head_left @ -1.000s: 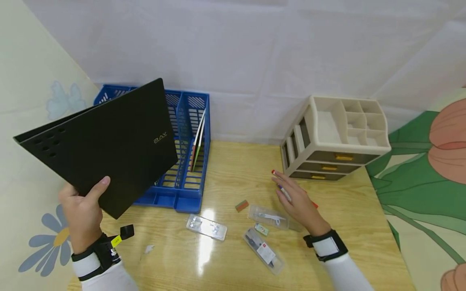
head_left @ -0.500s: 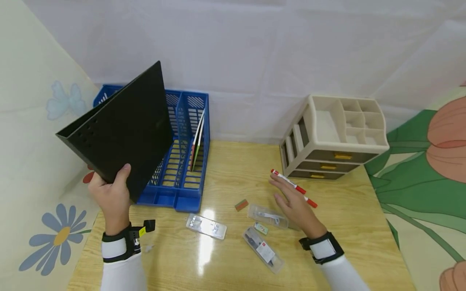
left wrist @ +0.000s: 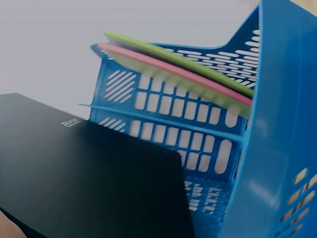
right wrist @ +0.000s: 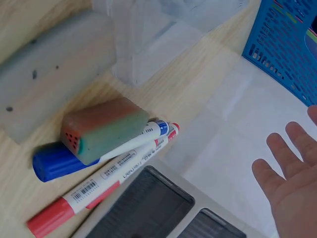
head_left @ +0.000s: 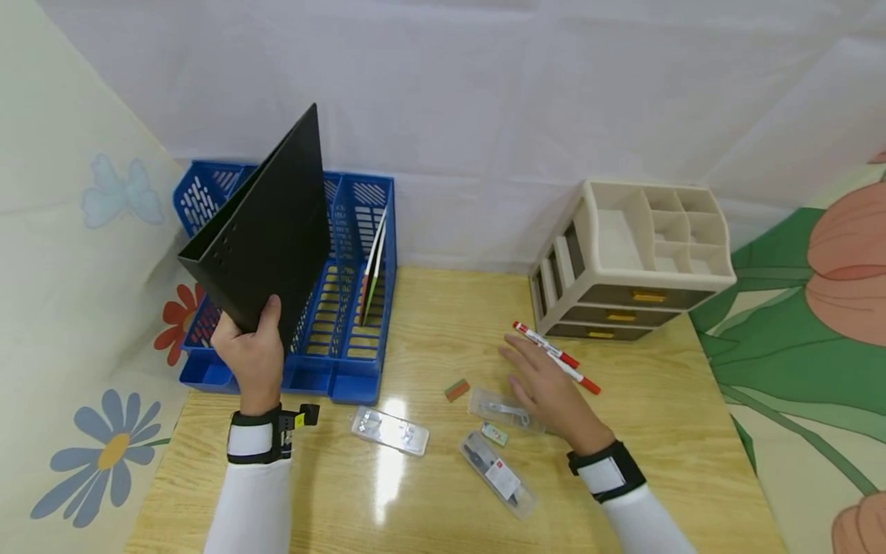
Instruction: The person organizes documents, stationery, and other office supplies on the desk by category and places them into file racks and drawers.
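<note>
My left hand [head_left: 256,362] grips a black folder [head_left: 284,208] by its lower edge, thumb on the near face. The folder stands tilted over the blue file rack [head_left: 356,391], partly inside its left part; its far lower edge is hidden. In the left wrist view the folder [left wrist: 89,168] lies beside the rack's slotted wall. Loosely spread, my right hand [head_left: 550,388] holds nothing and hovers next to the markers [head_left: 547,344]. In the right wrist view the same hand [right wrist: 297,183] shows straight fingers, apart from a blue-capped marker [right wrist: 54,163] and an eraser [right wrist: 106,126].
Thin notebooks [head_left: 374,265] lean in the rack's right slot. A beige drawer organizer [head_left: 630,277] stands at back right. Clear cases [head_left: 391,431], a long case [head_left: 498,473], a striped eraser [head_left: 457,390] and a small green-white block [head_left: 494,433] lie on the table.
My left hand has carried the folder rightward, turning it more edge-on and bringing it over the rack. The right hand has shifted slightly left and down, off the markers.
</note>
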### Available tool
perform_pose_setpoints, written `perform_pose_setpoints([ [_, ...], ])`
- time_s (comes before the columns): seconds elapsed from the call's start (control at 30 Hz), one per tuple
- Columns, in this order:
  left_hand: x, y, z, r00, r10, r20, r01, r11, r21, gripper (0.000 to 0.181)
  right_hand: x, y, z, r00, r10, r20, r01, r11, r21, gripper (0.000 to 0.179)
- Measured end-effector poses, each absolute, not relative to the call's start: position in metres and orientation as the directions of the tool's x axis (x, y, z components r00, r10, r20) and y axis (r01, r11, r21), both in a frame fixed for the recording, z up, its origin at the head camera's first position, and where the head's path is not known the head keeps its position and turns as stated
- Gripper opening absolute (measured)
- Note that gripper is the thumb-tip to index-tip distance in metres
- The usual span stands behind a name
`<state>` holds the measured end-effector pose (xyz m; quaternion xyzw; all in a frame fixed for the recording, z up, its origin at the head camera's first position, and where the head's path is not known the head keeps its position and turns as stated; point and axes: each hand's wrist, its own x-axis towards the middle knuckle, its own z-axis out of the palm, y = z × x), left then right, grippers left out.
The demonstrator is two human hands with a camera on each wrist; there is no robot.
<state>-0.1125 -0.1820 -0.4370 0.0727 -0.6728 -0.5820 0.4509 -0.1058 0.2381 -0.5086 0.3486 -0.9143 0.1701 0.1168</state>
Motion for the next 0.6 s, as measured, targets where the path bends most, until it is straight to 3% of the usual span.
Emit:
perform_pose_setpoints([
  [0.2, -0.116, -0.166, -0.426, -0.567, -0.576, 0.589, 0.493, 0.336, 0.803, 0.017, -0.106, 0.234, -0.512, -0.675, -0.627, 0.389, -0.723, 0.666, -0.182, 0.054],
  [0.5, -0.124, -0.159, -0.425, -0.524, -0.551, 0.649, 0.516, 0.401, 0.757, 0.014, -0.102, 0.233, -0.513, -0.696, -0.600, 0.395, -0.707, 0.668, -0.232, 0.052],
  [0.6, -0.125, -0.157, -0.431, -0.538, -0.554, 0.635, 0.498, 0.399, 0.770, 0.015, -0.101, 0.233, -0.514, -0.709, -0.593, 0.381, -0.697, 0.674, -0.247, 0.052],
])
